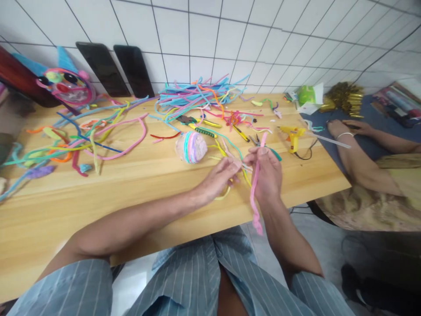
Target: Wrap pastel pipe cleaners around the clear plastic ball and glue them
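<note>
My right hand (267, 169) is closed on a pink pipe cleaner (254, 197), pinched under the thumb. Its lower end is curled and hangs near the table's front edge. Close by on the left, my left hand (220, 175) has its fingers pressed together. Whatever lies between them is hidden, though pale strands show around the fingertips. A yellow pipe cleaner (219, 147) runs on the table behind this hand. To its left sits a round ball banded in purple, teal and pink (191, 148). Pliers with teal handles (273, 152) lie partly behind my right hand.
A heap of pipe cleaners (194, 98) lies at the back, with yellow-and-black pliers (200, 122) before it. A yellow glue gun (292, 136) is at right, near another person's arms (355, 149). Two phones (133, 70) and a blue-eared figure (70, 85) lean left.
</note>
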Motion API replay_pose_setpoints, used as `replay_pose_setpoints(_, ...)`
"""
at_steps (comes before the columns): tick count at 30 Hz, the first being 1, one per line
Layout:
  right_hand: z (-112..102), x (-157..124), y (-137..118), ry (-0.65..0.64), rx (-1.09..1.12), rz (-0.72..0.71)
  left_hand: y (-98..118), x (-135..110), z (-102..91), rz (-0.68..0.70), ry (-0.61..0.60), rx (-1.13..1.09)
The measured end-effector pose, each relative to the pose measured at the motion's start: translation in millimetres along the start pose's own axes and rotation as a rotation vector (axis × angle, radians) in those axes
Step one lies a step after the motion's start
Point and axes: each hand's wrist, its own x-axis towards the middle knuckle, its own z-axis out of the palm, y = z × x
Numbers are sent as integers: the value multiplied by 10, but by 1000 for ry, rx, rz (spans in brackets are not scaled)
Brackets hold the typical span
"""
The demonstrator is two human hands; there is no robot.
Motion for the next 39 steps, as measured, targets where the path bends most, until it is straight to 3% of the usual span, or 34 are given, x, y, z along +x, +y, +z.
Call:
replay_pose_setpoints(2, 3, 96, 16, 39, -23, -47, -81, -35, 32, -106, -120, 18)
replay_pose_setpoints(5, 64, 175, 38, 24, 18, -46, -153, -54, 65, -141, -215, 37)
replay_pose_setpoints(11, 200, 265, 8, -59, 183, 80, -175, -54, 72, -67, -224, 112)
replay_pose_setpoints(16, 98, 392, -103, -247, 234, 290, -156, -68, 68, 7, -212, 244)
replay_pose_setpoints(19, 96, 521, -171, -318, 210, 227, -108, -45, 51, 35, -190, 221)
replay_pose_setpoints(24, 239, 697, -222, -206, 304, 137, -57, 19, 20, -43, -143, 72)
replay_pose_setpoints(30, 336, 657, -308, -264, 244, 32, -55, 35, 47, -110, -136, 76)
replay_pose_setpoints(33, 326, 772, -351, -213, 178, -23, -48, 34, 36, -85, -118, 21)
replay_pose_setpoints(36, 289, 915, -311, -162, 222, -65, -29, 57, 1, -102, -95, -74)
replay_pose_setpoints(39, 282, 878, -169, -207, 288, -48, 8, 95, -38, -110, -25, -159)
